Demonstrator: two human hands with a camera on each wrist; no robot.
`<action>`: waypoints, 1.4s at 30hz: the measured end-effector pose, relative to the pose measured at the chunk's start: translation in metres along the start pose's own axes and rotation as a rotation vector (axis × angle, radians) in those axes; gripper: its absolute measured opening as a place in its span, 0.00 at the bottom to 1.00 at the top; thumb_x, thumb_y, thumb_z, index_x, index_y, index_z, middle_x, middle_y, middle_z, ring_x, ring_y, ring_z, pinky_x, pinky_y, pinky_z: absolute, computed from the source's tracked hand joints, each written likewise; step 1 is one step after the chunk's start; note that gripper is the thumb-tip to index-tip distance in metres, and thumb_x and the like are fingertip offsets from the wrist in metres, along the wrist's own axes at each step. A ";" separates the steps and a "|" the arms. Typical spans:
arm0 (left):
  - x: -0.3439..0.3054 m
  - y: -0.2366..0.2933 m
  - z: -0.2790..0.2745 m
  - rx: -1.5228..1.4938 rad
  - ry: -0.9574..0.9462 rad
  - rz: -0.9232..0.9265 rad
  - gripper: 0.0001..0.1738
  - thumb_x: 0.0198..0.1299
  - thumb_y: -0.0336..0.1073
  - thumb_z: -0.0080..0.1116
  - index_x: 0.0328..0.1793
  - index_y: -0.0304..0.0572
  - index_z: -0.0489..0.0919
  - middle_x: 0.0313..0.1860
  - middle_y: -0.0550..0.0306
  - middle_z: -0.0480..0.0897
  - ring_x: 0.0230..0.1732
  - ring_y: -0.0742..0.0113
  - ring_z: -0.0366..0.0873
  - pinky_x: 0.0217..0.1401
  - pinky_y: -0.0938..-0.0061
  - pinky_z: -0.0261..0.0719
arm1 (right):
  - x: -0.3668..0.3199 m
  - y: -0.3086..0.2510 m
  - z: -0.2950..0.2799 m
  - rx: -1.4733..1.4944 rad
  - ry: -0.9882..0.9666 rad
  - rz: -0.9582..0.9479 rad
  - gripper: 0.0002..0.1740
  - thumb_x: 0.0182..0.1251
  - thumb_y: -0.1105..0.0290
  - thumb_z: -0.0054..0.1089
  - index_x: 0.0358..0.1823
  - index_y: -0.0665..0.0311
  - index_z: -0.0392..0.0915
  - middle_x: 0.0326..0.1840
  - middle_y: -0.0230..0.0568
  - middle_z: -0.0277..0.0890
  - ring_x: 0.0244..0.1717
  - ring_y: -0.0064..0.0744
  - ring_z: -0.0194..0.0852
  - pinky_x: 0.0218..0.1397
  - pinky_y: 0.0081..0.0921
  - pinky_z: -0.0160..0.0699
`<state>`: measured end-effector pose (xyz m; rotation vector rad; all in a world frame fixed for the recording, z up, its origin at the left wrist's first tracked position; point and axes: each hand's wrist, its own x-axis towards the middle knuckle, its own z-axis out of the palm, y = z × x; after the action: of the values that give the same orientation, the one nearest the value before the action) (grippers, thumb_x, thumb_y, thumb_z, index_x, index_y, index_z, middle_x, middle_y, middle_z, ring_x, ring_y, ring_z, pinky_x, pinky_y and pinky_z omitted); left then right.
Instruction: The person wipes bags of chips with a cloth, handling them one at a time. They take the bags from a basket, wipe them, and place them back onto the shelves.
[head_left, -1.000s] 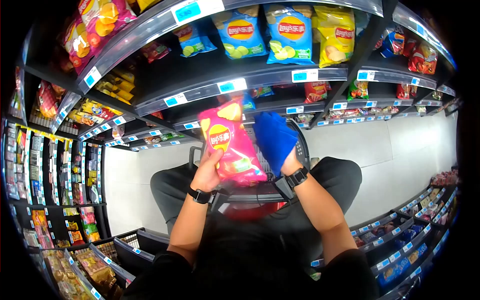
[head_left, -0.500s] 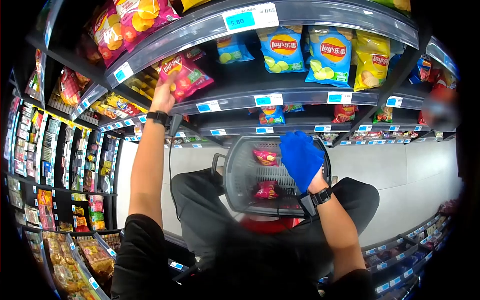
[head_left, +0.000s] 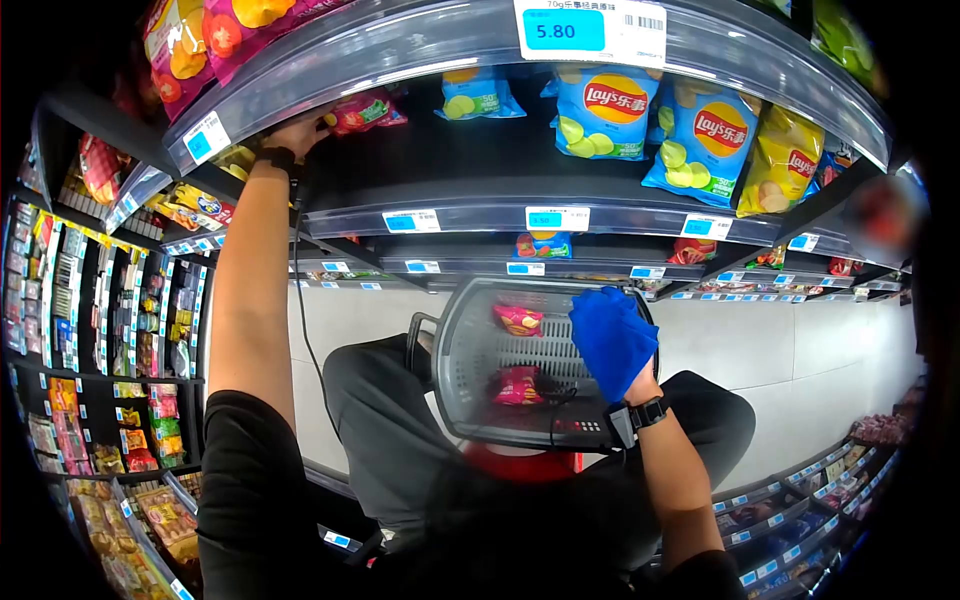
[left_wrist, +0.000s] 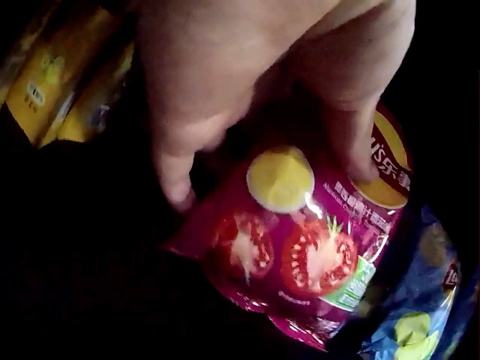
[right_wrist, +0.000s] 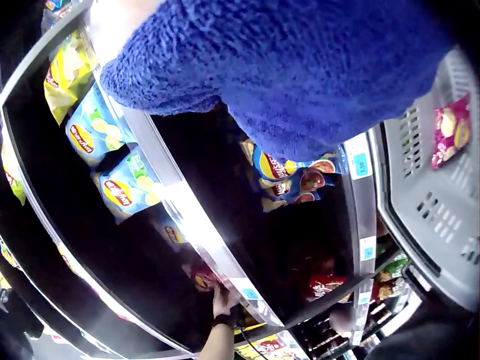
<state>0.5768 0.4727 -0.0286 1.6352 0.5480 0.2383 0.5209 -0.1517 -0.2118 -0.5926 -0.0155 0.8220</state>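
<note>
My left hand reaches onto the upper shelf at the left, its thumb and fingers gripping a pink bag of potato chips. Close up in the left wrist view, tomatoes and a chip are printed on that chip bag, and the hand holds its upper part from above. A fuzzy blue cloth is held in my right hand over the right side of the basket; the cloth hides the fingers. Two pink chip bags lie inside the grey basket.
Blue chip bags and a yellow one stand along the same shelf, right of the left hand. The shelf edge with price tags runs beneath the left forearm. A thin black cable hangs from the left wrist.
The left hand has carried the pink chip bag from above the basket up to the left and then deeper onto the shelf. The right hand stays by the basket with the cloth.
</note>
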 end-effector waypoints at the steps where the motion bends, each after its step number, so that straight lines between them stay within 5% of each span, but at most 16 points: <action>1: -0.003 0.004 0.001 0.015 -0.024 0.001 0.29 0.62 0.41 0.69 0.68 0.56 0.72 0.64 0.62 0.76 0.68 0.66 0.67 0.70 0.58 0.66 | 0.000 -0.003 0.006 0.117 0.015 0.023 0.24 0.81 0.55 0.35 0.71 0.57 0.61 0.70 0.42 0.65 0.69 0.42 0.65 0.71 0.40 0.66; 7: -0.007 0.006 -0.002 0.033 -0.050 -0.006 0.33 0.62 0.42 0.69 0.72 0.54 0.70 0.68 0.61 0.74 0.71 0.65 0.64 0.75 0.58 0.58 | 0.000 -0.008 0.022 0.080 -0.012 0.048 0.26 0.81 0.55 0.34 0.73 0.60 0.60 0.74 0.42 0.62 0.73 0.42 0.60 0.76 0.41 0.59; 10: -0.015 -0.005 -0.006 0.111 0.022 0.071 0.29 0.64 0.42 0.65 0.70 0.51 0.71 0.66 0.58 0.75 0.69 0.65 0.67 0.72 0.63 0.63 | -0.005 -0.016 0.036 0.167 -0.043 0.073 0.27 0.81 0.55 0.34 0.73 0.61 0.61 0.74 0.42 0.62 0.74 0.42 0.59 0.78 0.41 0.56; 13: -0.076 0.015 0.034 0.246 0.315 0.111 0.23 0.67 0.41 0.59 0.67 0.48 0.75 0.65 0.57 0.75 0.63 0.66 0.73 0.66 0.68 0.69 | -0.010 -0.024 0.053 0.448 -0.042 0.097 0.25 0.80 0.57 0.36 0.70 0.62 0.65 0.71 0.42 0.66 0.73 0.40 0.61 0.77 0.41 0.58; 15: -0.139 0.010 0.087 0.208 0.457 0.495 0.20 0.67 0.40 0.58 0.63 0.44 0.77 0.61 0.57 0.78 0.53 0.69 0.77 0.57 0.72 0.75 | -0.010 -0.020 0.042 0.523 -0.046 0.079 0.23 0.79 0.60 0.41 0.68 0.63 0.67 0.69 0.42 0.68 0.72 0.39 0.63 0.76 0.40 0.60; 17: -0.198 0.003 0.126 0.383 0.282 0.446 0.20 0.66 0.37 0.58 0.63 0.43 0.76 0.59 0.58 0.78 0.50 0.72 0.76 0.52 0.74 0.77 | 0.000 0.007 0.030 -0.047 0.038 -0.169 0.27 0.79 0.54 0.37 0.70 0.61 0.67 0.72 0.43 0.65 0.73 0.42 0.61 0.77 0.44 0.57; 19: -0.261 -0.019 0.202 0.202 0.064 0.383 0.20 0.65 0.32 0.59 0.63 0.41 0.75 0.45 0.60 0.83 0.47 0.74 0.79 0.47 0.81 0.76 | -0.006 0.007 0.027 -0.568 0.031 -0.268 0.28 0.79 0.52 0.34 0.70 0.60 0.67 0.73 0.43 0.65 0.73 0.44 0.61 0.77 0.44 0.56; 20: -0.278 -0.047 0.229 0.131 -0.090 0.282 0.24 0.64 0.32 0.62 0.66 0.41 0.73 0.55 0.55 0.80 0.54 0.71 0.78 0.48 0.80 0.79 | -0.014 -0.004 0.036 -0.797 -0.023 -0.250 0.28 0.80 0.52 0.33 0.70 0.60 0.67 0.72 0.43 0.66 0.73 0.44 0.61 0.77 0.43 0.57; 22: -0.313 -0.098 0.297 -0.074 -0.274 0.200 0.45 0.59 0.35 0.70 0.79 0.42 0.56 0.76 0.47 0.60 0.67 0.58 0.71 0.59 0.67 0.80 | -0.033 -0.024 0.055 -1.158 -0.079 -0.309 0.28 0.74 0.53 0.41 0.68 0.61 0.68 0.69 0.44 0.69 0.69 0.44 0.65 0.74 0.41 0.61; 23: -0.326 -0.122 0.324 -0.059 -0.278 0.132 0.49 0.60 0.37 0.70 0.81 0.41 0.51 0.75 0.47 0.63 0.68 0.58 0.70 0.64 0.64 0.77 | -0.042 -0.033 0.068 -1.289 -0.082 -0.398 0.30 0.69 0.53 0.50 0.67 0.62 0.69 0.66 0.44 0.71 0.67 0.44 0.69 0.71 0.39 0.65; 26: -0.347 -0.145 0.365 -0.315 -0.458 -0.143 0.36 0.63 0.37 0.67 0.73 0.34 0.65 0.64 0.52 0.76 0.63 0.63 0.74 0.67 0.67 0.73 | -0.053 -0.038 0.069 -1.702 -0.070 -0.695 0.42 0.44 0.55 0.79 0.61 0.66 0.73 0.56 0.46 0.79 0.55 0.43 0.79 0.60 0.34 0.77; 28: -0.359 -0.142 0.379 -0.312 -0.462 -0.139 0.27 0.65 0.35 0.65 0.67 0.32 0.72 0.57 0.53 0.81 0.57 0.69 0.78 0.62 0.72 0.75 | -0.054 -0.014 0.026 -1.363 -0.101 -0.635 0.37 0.57 0.51 0.69 0.64 0.64 0.71 0.60 0.44 0.77 0.58 0.40 0.76 0.61 0.36 0.76; 31: -0.353 -0.147 0.382 -0.068 -0.251 -0.005 0.30 0.61 0.36 0.67 0.68 0.32 0.71 0.56 0.50 0.82 0.56 0.65 0.80 0.60 0.70 0.78 | -0.057 -0.018 0.026 -0.955 -0.194 -0.469 0.33 0.70 0.45 0.53 0.67 0.62 0.69 0.62 0.43 0.75 0.61 0.38 0.73 0.66 0.37 0.73; 35: -0.346 -0.150 0.386 -0.139 -0.076 0.002 0.33 0.61 0.35 0.66 0.70 0.31 0.66 0.56 0.45 0.82 0.55 0.63 0.81 0.60 0.70 0.78 | -0.045 0.000 0.016 0.524 -0.047 0.197 0.34 0.76 0.41 0.38 0.68 0.61 0.68 0.64 0.44 0.74 0.63 0.40 0.72 0.68 0.39 0.71; 40: -0.344 -0.150 0.386 0.150 -0.074 0.183 0.42 0.61 0.34 0.68 0.75 0.31 0.57 0.62 0.45 0.73 0.63 0.61 0.72 0.69 0.66 0.69 | -0.049 -0.006 0.034 0.454 -0.100 0.166 0.33 0.75 0.41 0.39 0.65 0.60 0.72 0.63 0.43 0.75 0.63 0.41 0.72 0.68 0.43 0.71; 42: -0.338 -0.144 0.380 0.386 0.123 0.285 0.38 0.61 0.34 0.66 0.74 0.32 0.60 0.61 0.46 0.72 0.61 0.59 0.74 0.64 0.66 0.72 | -0.045 -0.012 0.021 0.543 -0.159 0.185 0.32 0.74 0.41 0.40 0.64 0.58 0.73 0.62 0.41 0.76 0.63 0.41 0.72 0.69 0.45 0.69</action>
<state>0.4298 -0.0149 -0.1710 2.0863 0.4715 0.4680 0.4934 -0.1786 -0.1787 -0.0150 0.1156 1.0026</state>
